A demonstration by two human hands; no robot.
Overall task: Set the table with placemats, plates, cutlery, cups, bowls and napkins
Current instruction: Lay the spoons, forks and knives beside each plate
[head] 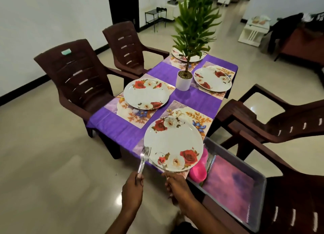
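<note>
Forks (144,159): steel, at least two held together as a bunch, tines up, over the near left corner of the table, tines just beside the rim of the nearest plate (172,143). Left hand (134,185): fingers curled round the fork handles. Right hand (176,185): fingers closed round the handle of a single piece of cutlery (163,166), its working end lying over the near rim of the nearest plate; whether it is a fork or something else cannot be told.

Nearest plate: white, red and white roses, resting on a floral placemat (194,117) at the near end of the table.

Second plate (146,93): same pattern, on its own placemat (130,113), left side, in front of a brown plastic chair (78,74).

Third plate (213,78): same pattern, on a placemat, right side.

Fourth plate (189,55): far end, partly hidden behind foliage.

Tablecloth (192,98): purple, covering the table.

Potted plant (184,79): white pot, tall green leaves, standing at the centre between the plates.

Grey tray (259,197): right of the table on a chair, holding a pink-purple mat (229,184) and a pink cup (199,171) lying against its near wall.

Further brown chairs: one at far left (128,44), two at right.
</note>
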